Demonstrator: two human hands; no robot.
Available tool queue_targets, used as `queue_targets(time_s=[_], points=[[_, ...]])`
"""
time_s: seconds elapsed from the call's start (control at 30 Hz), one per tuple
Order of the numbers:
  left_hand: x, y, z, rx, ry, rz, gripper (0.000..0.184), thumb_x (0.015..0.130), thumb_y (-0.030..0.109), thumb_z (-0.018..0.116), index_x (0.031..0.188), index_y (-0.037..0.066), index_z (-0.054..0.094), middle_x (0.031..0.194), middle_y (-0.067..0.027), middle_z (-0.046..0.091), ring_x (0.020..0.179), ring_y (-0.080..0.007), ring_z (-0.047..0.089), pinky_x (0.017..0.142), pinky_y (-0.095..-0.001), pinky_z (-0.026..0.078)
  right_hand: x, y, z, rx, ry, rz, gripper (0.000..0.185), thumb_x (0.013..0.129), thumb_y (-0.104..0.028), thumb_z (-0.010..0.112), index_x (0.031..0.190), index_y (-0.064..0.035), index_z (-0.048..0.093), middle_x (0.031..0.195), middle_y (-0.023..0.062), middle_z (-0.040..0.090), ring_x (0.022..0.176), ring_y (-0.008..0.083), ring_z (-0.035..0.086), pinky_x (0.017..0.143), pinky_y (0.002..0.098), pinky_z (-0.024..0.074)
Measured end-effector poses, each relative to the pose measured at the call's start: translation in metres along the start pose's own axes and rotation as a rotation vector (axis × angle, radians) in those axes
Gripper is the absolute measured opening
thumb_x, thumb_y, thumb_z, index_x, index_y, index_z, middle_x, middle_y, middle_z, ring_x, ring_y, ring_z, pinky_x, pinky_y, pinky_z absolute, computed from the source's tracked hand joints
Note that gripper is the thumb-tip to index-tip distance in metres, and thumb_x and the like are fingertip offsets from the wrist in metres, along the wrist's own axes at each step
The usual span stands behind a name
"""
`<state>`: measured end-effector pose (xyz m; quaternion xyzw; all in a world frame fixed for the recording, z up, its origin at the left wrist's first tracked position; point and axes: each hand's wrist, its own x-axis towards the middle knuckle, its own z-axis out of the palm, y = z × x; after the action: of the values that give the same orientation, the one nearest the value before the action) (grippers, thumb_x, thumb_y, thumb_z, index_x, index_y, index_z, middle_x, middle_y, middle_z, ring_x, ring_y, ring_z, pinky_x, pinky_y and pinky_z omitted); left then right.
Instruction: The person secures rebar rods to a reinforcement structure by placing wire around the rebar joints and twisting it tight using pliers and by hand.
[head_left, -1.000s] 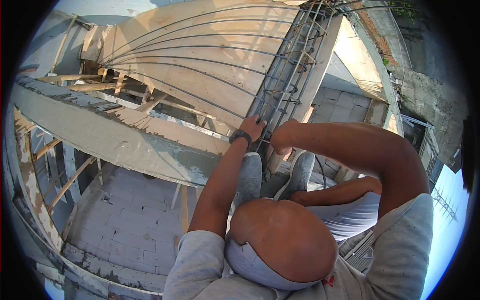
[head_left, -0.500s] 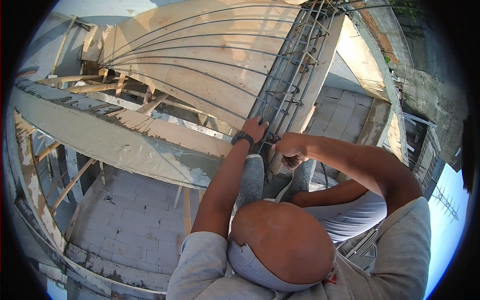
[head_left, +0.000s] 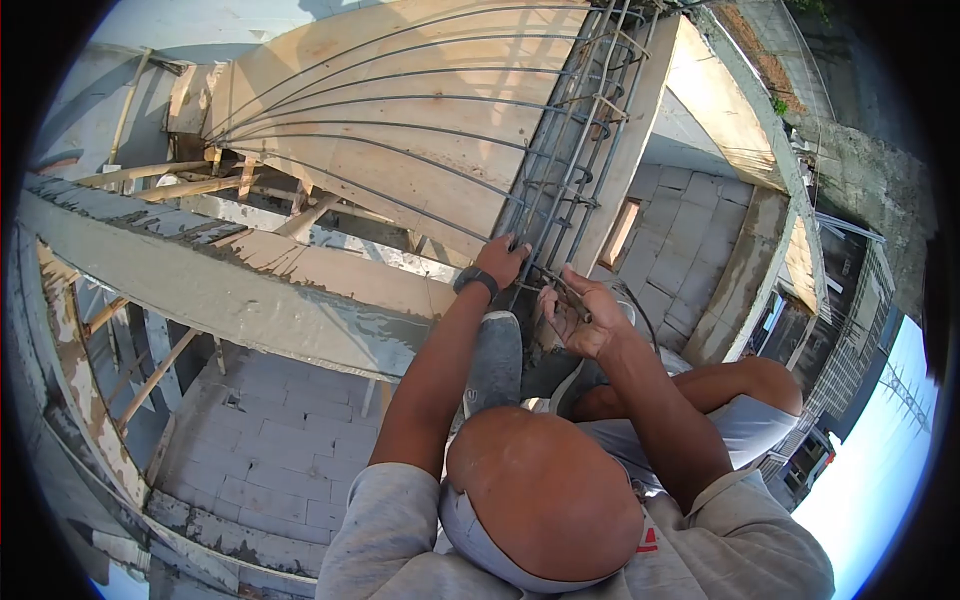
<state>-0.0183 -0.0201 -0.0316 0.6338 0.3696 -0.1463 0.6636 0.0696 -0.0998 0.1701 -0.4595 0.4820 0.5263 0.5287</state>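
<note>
Pale plywood [head_left: 400, 122] lies beneath fanned steel bars [head_left: 430, 100], with a grey concrete beam [head_left: 220, 270] to its lower left. Along its right edge runs a rebar cage [head_left: 568, 188], near end at the left hand [head_left: 502, 262], which rests on the steel; whether its fingers close round a bar I cannot tell. Just beside it, the right hand [head_left: 590, 320] curls about a slim rod-like tool [head_left: 580, 306]. Good work here probably wants a steady left hand, a loose right wrist and fingertips clear of the tool's end
</note>
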Motion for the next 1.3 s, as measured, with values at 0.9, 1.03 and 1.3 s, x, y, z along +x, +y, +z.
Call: queue_targets(time_s=[0.9, 1.03, 1.3], points=[[-0.033, 0.07, -0.038, -0.533, 0.214, 0.074, 0.034, 0.095, 0.033, 0.06, 0.097, -0.001, 0.063, 0.086, -0.0138, 0.069, 0.079, -0.0249, 0.066, 0.074, -0.0359, 0.051, -0.093, -0.046, -0.015, -1.473, -0.253, -0.969, 0.021, 0.097, -0.005, 0.052, 0.116, 0.003, 0.055, 0.115, 0.0097, 0.065, 0.098, 0.0144, 0.06, 0.085, 0.0291, 0.0477], [-0.053, 0.117, -0.044, -0.761, 0.044, 0.238, 0.031, 0.099, 0.028, 0.055, 0.097, -0.002, 0.064, 0.081, -0.0117, 0.067, 0.074, -0.0162, 0.062, 0.069, -0.0318, 0.048, -0.083, -0.03, -0.003, -1.196, -0.294, -1.233, 0.03, 0.098, -0.006, 0.052, 0.126, 0.0033, 0.053, 0.12, 0.0108, 0.063, 0.107, 0.0161, 0.059, 0.094, 0.031, 0.0452], [-0.083, 0.146, -0.004, -0.54, 0.152, 0.448, 0.035, 0.102, 0.032, 0.051, 0.106, -0.001, 0.063, 0.076, -0.0057, 0.063, 0.07, -0.0082, 0.055, 0.064, -0.0262, 0.043, -0.054, -0.038, 0.028, -0.72, -0.356, -1.211, 0.041, 0.102, -0.013, 0.05, 0.139, 0.0043, 0.043, 0.102, 0.0105, 0.068, 0.102, 0.0161, 0.06, 0.096, 0.0324, 0.045]])
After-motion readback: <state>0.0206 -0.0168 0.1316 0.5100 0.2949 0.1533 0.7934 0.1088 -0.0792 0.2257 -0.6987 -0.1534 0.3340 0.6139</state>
